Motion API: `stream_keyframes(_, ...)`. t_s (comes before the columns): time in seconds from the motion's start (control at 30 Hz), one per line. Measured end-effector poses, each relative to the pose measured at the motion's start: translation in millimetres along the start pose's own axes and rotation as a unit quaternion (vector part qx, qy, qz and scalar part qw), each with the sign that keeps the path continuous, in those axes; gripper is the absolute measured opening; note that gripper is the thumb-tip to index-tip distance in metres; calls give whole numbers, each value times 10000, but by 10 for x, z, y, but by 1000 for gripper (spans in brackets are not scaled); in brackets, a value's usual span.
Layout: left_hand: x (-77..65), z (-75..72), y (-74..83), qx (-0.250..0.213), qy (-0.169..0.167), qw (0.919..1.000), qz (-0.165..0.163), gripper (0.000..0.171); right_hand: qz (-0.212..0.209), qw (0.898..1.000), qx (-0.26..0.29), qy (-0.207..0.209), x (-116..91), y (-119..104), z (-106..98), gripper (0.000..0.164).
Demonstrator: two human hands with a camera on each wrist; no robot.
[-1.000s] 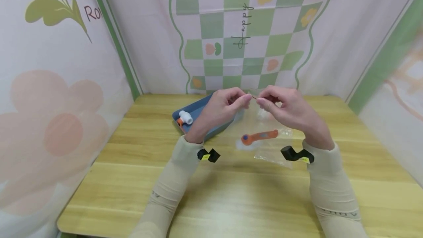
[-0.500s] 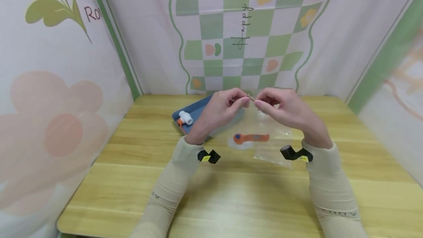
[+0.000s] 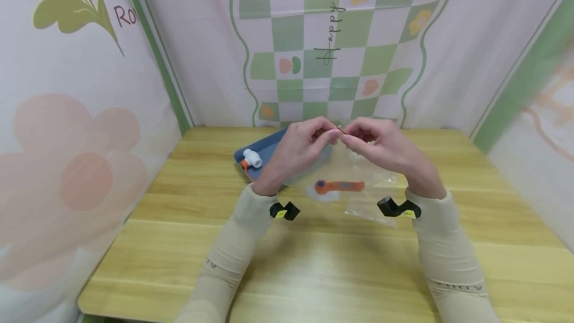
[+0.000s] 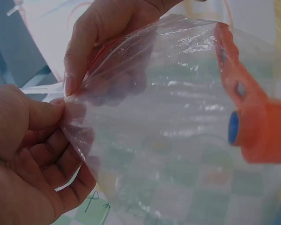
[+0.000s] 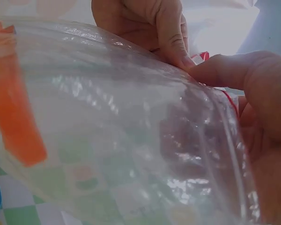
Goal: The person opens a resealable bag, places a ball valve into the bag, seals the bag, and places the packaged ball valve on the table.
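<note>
A clear zip bag [image 3: 378, 183] with a red line along its mouth hangs between my hands above the table. Inside lies an orange plastic tool [image 3: 339, 186] with a round end and a blue button [image 4: 233, 127]. My left hand [image 3: 298, 146] pinches the bag's top edge between thumb and forefinger. Close beside it, the thumb and forefinger of my right hand [image 3: 385, 146] pinch the same red-lined edge, the fingertips nearly meeting. Through the film, a whitish patch shows by the tool's round end; what it is cannot be made out.
Behind my left hand, a blue-grey tray [image 3: 269, 146] stands partly hidden on the wooden table [image 3: 179, 243]. In its left corner lies a white-headed piece [image 3: 252, 158] with an orange part, like a toy hammer. Patterned curtains [image 3: 287, 34] enclose the table's back and sides.
My right hand has moved slightly left, closer to my left fingertips along the bag's edge. The orange tool in the bag has shifted left and lies more level.
</note>
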State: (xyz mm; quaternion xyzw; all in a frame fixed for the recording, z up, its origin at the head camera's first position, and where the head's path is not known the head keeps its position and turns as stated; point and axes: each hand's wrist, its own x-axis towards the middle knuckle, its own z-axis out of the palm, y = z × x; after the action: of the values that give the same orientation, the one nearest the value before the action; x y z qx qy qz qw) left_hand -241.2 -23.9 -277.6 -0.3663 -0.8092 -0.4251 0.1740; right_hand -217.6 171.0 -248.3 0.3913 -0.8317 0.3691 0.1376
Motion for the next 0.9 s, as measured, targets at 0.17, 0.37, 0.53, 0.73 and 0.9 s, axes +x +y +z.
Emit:
stream_keyframes(0.17, -4, 7, -18, -21, 165, 9996, 223, 21, -227, 9995, 123, 173, -4, -72, -7, 11)
stream_keyframes(0.37, -14, -14, -5, -67, 263, 9988, 411, 21, -585, 9972, 66, 470, -11, -97, 3, 13)
stream_keyframes(0.53, -20, -35, 16, -114, 266, 9987, 419, 20, -817, 9946, 6, 638, -16, -99, 18, 15)
stream_keyframes(0.73, -28, -44, 28, -55, 245, 9977, 624, 19, -1087, 9916, 15, 697, -30, 90, 42, 22)
stream_keyframes(0.9, -33, -61, 42, 72, 122, 9968, 782, 19, -1472, 9874, 50, 580, -27, 218, 43, 22)
